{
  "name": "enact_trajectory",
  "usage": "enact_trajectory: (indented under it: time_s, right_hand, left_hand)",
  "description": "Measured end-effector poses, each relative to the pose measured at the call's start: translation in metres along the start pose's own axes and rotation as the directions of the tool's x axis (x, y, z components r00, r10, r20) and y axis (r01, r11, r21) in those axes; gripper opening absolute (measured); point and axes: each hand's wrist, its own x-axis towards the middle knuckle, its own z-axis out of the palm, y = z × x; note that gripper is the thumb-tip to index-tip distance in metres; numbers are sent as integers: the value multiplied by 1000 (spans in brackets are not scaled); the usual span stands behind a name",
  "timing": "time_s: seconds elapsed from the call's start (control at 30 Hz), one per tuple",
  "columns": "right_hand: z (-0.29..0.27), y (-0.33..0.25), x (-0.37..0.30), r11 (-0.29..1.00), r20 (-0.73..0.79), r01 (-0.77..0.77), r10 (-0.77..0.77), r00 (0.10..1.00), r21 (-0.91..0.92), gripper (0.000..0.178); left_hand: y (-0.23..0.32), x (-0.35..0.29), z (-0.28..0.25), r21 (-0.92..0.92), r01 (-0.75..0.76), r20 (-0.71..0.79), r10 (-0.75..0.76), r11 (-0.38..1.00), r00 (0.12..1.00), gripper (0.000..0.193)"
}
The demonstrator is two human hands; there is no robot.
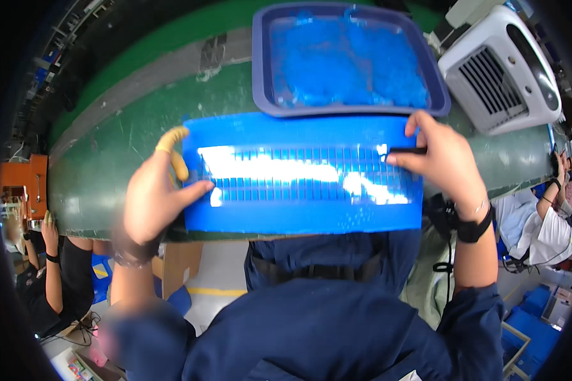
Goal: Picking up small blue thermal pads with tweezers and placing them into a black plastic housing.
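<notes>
Gripping its left end, the left hand [151,197] has the blue sheet [305,174] between its thumb and fingers: the thumb lies on the upper face, its tip just beside the corner of a gridded panel, while two fingers in yellow finger covers [179,165] press along the left edge, spread a little apart from each other. Opposite, the right hand [448,155] is at the sheet's far right corner. Its thumb and fingers close on a slim black object [408,150], whose tip points left over the sheet near the grid's upper right; the index finger bends over the corner. Whether its remaining fingers touch the sheet's underside cannot be told.

The sheet lies lengthwise between the two hands, above the near edge of the green table [108,171], with bright glare across its middle. A black band [475,230] circles the right wrist. Just beyond the sheet's far edge sits a dark tray [260,63] holding crumpled blue material [337,63], and right of it a white vented appliance [502,76] stands at an angle. Co-workers sit at either side, well apart from the sheet.
</notes>
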Motion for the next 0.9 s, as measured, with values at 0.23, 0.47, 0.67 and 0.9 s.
enact_trajectory:
  time_s: [0.23, 0.47, 0.67, 0.9]
  right_hand:
    - [-29, -10, -58, 978, 197, 66, -105, 975, 197, 61]
    - [-25, 9, -94, 985, 72, 69, -82, 994, 158, 59]
    - [-33, 40, -103, 995, -20, -40, 41, 999, 86, 53]
    - [-58, 43, -105, 991, -58, -54, 62, 996, 124, 46]
  left_hand:
    - [-4, -25, -10, 142, 158, 46, -166, 977, 985, 54]
    - [10, -20, -3, 56, -31, 163, 22, 998, 986, 52]
    - [40, -7, 2, 192, -110, 334, 41, 975, 942, 51]
    - [45, 11, -14, 191, -107, 138, 81, 976, 987, 43]
